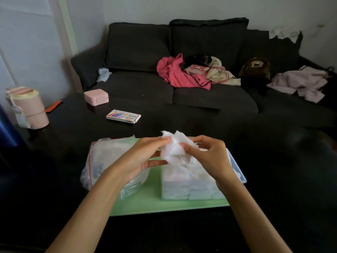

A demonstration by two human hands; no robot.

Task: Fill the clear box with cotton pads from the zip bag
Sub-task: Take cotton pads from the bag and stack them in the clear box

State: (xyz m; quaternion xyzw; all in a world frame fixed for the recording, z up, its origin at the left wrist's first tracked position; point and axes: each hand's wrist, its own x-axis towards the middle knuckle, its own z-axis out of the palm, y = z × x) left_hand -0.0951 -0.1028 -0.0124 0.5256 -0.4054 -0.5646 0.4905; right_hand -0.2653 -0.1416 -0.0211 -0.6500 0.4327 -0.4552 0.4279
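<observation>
A bunch of white cotton pads point(174, 146) is pinched between my left hand point(145, 156) and my right hand point(206, 156), just above the clear box point(189, 187). The box stands on a green mat point(155, 201) and holds stacked white pads up to its rim. Its bluish lid point(237, 168) lies open behind and to the right of it. The zip bag point(107, 157), clear with a red seal strip, lies on the mat's left side, partly under my left wrist.
A dark table point(73, 143) carries a pink case point(96, 97), a small printed carton point(123, 116), a pink tub point(29, 106) and an orange strip point(53, 106). Behind it stands a dark sofa point(138, 50) with clothes point(184, 73) on it.
</observation>
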